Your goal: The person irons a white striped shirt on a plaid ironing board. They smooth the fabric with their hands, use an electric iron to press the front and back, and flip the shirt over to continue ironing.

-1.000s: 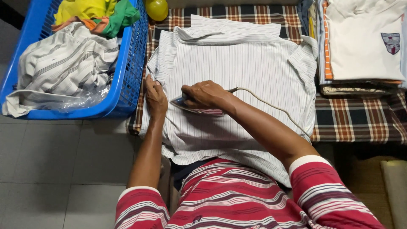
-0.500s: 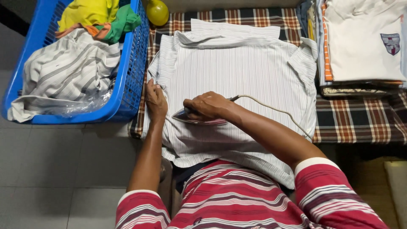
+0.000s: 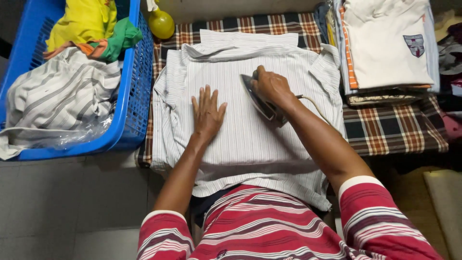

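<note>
A blue laundry basket (image 3: 126, 120) is filled with crumpled clothes. Beside it, the striped shirt (image 3: 240, 139) is spread on the checked cloth (image 3: 385, 130), pressed flat by the left hand (image 3: 208, 113), fingers spread. The iron (image 3: 260, 98) is gripped on the shirt by the right hand (image 3: 272, 86), fingers wrapped around its handle. Folded clothes (image 3: 385, 45) are stacked at right.

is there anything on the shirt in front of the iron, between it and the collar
Nothing visible. The right hand grips the iron on the striped shirt, and the cloth up to the collar is bare. The left hand lies flat to the iron's left, apart from it.
</note>
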